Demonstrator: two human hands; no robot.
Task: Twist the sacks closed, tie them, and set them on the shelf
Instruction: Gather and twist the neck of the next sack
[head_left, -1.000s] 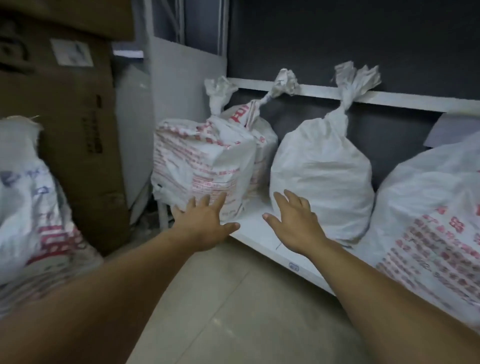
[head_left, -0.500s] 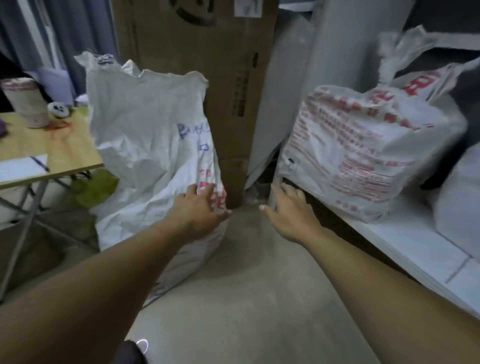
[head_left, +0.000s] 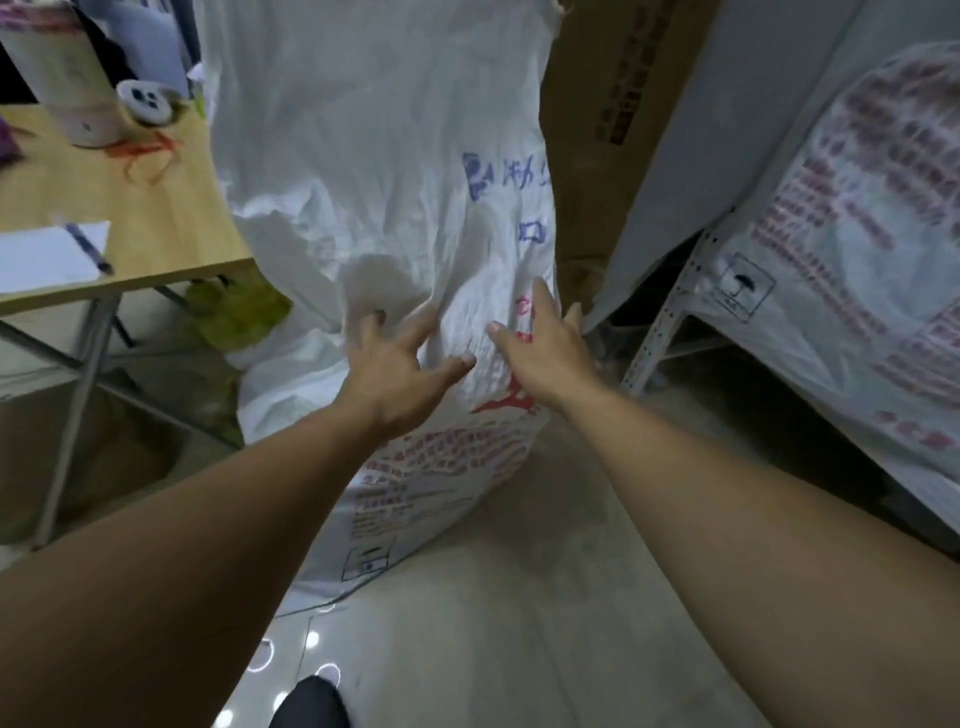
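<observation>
Left hand (head_left: 395, 374) and right hand (head_left: 545, 358) have fingers (head_left: 425, 325) spread wide, gripping nothing, against the sack (head_left: 374, 156) standing on the floor right ahead of them, so I'd say twisting, tying and shelving all remain, though a printed sack (head_left: 857, 234) off to their right already sits on the shelf (head_left: 655, 332).

The pale floor (head_left: 519, 597) carried a tall white sack (head_left: 374, 156) standing upright. Left of the sack, a wooden bench (head_left: 171, 208) bore a sheet of paper (head_left: 47, 254) with a pen (head_left: 85, 247) across it, some orange string (head_left: 140, 150), a round white object (head_left: 148, 101) and a white tub (head_left: 67, 88). Right of the sack, a metal shelf (head_left: 660, 322) held a printed sack (head_left: 857, 234).
</observation>
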